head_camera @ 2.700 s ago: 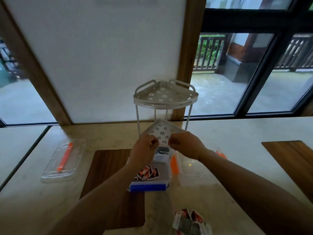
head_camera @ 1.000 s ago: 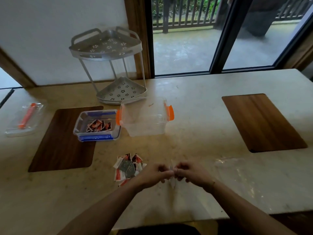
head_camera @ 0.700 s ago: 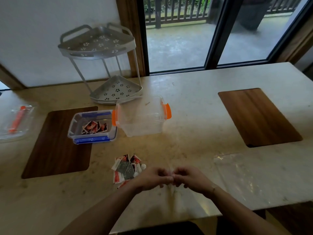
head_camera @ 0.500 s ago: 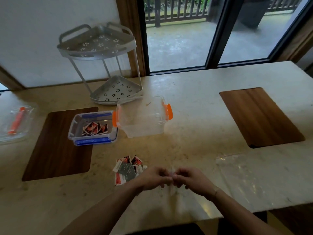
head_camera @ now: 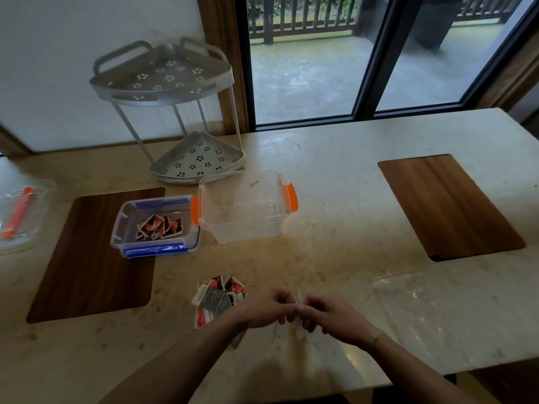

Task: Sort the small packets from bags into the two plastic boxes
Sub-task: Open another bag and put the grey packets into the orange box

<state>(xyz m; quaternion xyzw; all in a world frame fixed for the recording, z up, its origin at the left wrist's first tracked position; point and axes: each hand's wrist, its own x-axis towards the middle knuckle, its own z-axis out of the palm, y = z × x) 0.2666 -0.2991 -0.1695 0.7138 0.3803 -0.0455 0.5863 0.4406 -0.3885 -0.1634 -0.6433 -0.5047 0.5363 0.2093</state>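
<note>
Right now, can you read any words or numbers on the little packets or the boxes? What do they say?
No text can be read anywhere.
Packets in the blue-clipped box: red, black and white print, too blurred to read.
Packets in the pile on the table: red and grey print, too small and blurred.
Orange-clipped box: no label visible.

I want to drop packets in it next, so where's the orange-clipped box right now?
In the head view the orange-clipped box sits mid-table, just right of the blue-clipped box and in front of the metal rack.
</note>
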